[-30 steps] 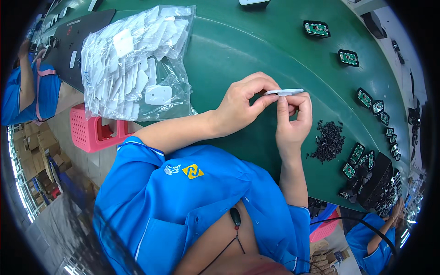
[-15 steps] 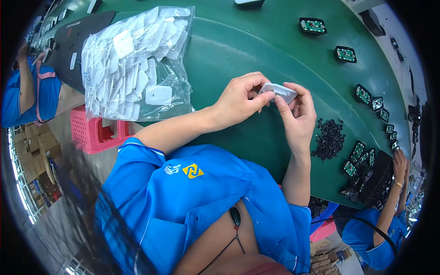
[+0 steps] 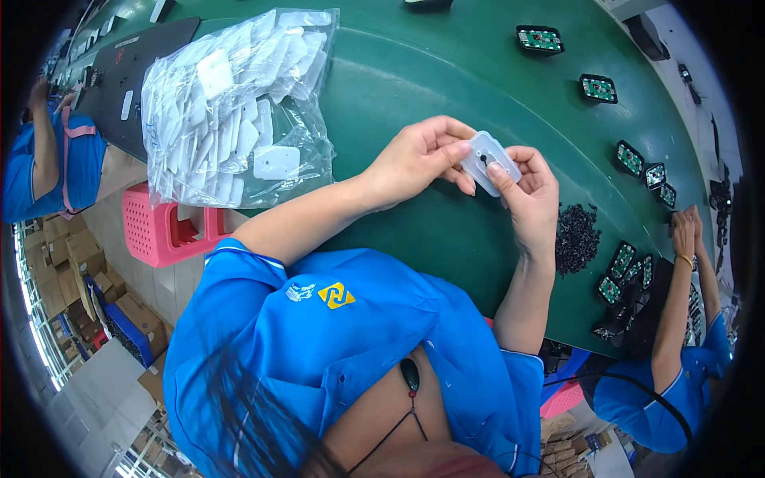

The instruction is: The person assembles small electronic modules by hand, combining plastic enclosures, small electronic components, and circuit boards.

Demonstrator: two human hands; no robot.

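Between my two hands is a translucent white plastic cover, a shallow rounded rectangle tilted with its hollow side up. A small black piece sits near its middle. My left hand pinches the cover's left edge between thumb and fingers. On the other side my right hand grips it, thumb pressed on the inner face and fingers around the right edge. A pile of small black parts lies on the green table just right of my right hand.
A clear plastic bag full of white covers lies on the left of the green table. Black cases with green circuit boards line the right. A pink stool stands at left. A co-worker's hands reach in at far right.
The cover has turned from a low tilt to show its inner face, with the black piece now visible. My right hand has shifted slightly right. The co-worker's hands have moved up along the boards.
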